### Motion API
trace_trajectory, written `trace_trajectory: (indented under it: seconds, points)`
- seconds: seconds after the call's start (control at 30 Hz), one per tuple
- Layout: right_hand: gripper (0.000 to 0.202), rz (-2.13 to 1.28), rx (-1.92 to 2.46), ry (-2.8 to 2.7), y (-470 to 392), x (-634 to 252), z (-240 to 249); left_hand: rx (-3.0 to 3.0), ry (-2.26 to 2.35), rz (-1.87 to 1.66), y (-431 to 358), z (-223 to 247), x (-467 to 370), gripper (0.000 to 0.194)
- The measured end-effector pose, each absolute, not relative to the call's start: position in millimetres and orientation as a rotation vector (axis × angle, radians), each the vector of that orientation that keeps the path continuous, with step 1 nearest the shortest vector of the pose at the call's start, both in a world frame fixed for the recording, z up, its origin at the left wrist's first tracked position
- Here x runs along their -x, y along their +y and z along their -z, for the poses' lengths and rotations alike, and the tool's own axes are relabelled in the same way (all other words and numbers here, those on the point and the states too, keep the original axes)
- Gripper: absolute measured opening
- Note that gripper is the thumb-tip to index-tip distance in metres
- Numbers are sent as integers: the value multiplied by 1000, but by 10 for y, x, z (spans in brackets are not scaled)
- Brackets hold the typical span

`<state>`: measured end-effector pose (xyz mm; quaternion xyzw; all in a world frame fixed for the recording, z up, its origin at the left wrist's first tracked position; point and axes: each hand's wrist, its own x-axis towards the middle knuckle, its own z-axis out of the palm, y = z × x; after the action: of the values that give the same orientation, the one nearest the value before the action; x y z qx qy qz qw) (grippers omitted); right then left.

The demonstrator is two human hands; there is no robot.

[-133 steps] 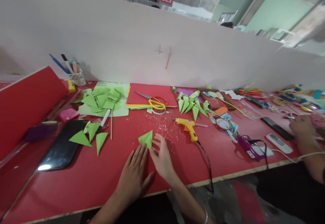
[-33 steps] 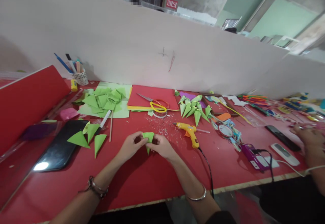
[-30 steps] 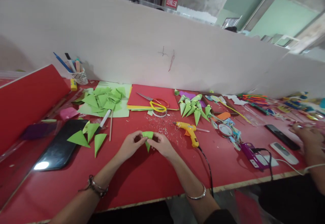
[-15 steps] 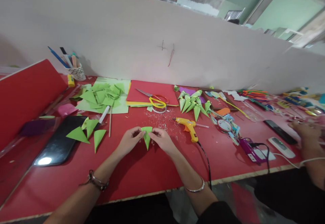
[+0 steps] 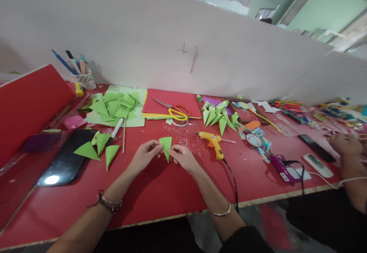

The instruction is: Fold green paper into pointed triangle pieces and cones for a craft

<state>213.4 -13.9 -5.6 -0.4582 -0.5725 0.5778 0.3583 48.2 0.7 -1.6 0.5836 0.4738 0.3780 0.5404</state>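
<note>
Head view: green paper cone (image 5: 166, 146) pinched point-down between left hand (image 5: 144, 156) and right hand (image 5: 182, 157), just above red table (image 5: 160, 192). Yellow glue gun (image 5: 212, 143) just right; loose green triangles (image 5: 97, 150) left, scissors (image 5: 172, 111) beyond.

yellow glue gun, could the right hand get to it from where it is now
Probably yes. The yellow glue gun lies just right of the right hand with only bare red table between, but that hand pinches the green paper triangle with the left hand.
</note>
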Motion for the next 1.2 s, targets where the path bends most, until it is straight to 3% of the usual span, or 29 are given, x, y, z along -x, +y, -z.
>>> trace_trajectory:
  seconds: [0.53,1.2]
  points:
    - [29,-1576,1117,-1272,-140,-2119,126,-1416,990,-764,-27,-22,-487,28]
    - [20,-1616,1057,-1371,-152,-2121,90,-1411,1063,-851,-2,35,-462,27]
